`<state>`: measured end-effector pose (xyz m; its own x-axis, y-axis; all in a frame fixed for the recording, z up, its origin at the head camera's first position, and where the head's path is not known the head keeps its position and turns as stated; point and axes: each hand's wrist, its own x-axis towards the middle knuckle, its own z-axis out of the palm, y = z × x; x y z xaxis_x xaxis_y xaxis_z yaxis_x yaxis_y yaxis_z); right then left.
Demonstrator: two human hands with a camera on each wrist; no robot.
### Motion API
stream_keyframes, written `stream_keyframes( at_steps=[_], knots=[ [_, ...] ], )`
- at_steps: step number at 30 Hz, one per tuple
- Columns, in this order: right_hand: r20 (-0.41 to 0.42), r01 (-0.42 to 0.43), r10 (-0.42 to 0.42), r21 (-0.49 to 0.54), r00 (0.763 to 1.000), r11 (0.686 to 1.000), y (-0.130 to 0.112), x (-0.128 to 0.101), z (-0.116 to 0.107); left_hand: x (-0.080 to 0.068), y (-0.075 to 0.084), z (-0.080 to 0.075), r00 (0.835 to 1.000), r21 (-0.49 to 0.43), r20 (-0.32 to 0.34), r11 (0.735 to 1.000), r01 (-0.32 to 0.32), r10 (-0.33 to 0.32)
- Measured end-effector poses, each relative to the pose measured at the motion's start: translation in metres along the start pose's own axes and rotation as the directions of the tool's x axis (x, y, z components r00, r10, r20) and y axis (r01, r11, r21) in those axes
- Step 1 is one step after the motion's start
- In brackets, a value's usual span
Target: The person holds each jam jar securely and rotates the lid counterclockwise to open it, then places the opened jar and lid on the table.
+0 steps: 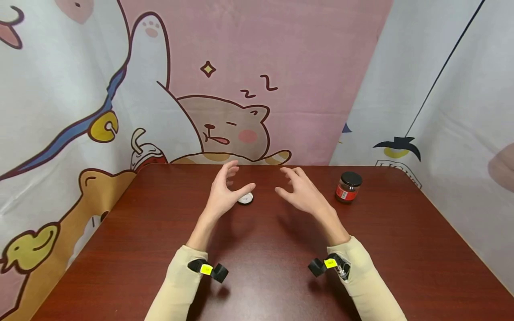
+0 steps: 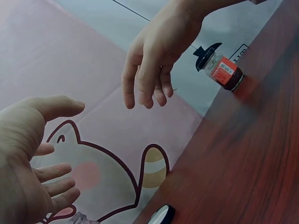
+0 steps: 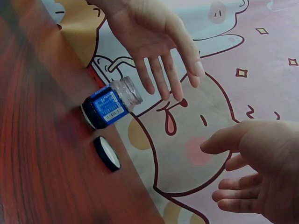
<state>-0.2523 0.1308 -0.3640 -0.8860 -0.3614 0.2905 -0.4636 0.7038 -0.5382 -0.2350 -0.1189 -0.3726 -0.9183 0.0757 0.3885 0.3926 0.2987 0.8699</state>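
Your table (image 1: 160, 249) is a dark reddish-brown wood grain. The jar (image 1: 347, 187) at your right has a black lid and a red label with white print. The open jar (image 3: 110, 105) at your left is clear, with a blue label and a black base; its loose lid (image 3: 107, 152) is black outside, white within. Your sleeves (image 1: 176, 290) are pale cream, with black wrist mounts (image 1: 209, 270) tagged yellow. The backdrop (image 1: 281, 67) is pink and white, printed with tan and white cartoon cats outlined in maroon.
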Motion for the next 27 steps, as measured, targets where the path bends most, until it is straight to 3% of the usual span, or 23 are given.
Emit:
stream_keyframes(
  at_steps=[10, 27],
  knots=[
    [-0.018, 0.007, -0.007, 0.012, 1.000, 1.000, 0.014, -0.002, -0.019, 0.000, -0.002, 0.011, 0.999, -0.002, 0.038, 1.000, 0.003, -0.003],
    [0.012, -0.085, 0.085, -0.013, 0.996, 0.996, 0.028, -0.009, -0.054, 0.003, 0.004, 0.035, 0.998, -0.004, 0.067, 1.000, -0.005, 0.005]
  ],
)
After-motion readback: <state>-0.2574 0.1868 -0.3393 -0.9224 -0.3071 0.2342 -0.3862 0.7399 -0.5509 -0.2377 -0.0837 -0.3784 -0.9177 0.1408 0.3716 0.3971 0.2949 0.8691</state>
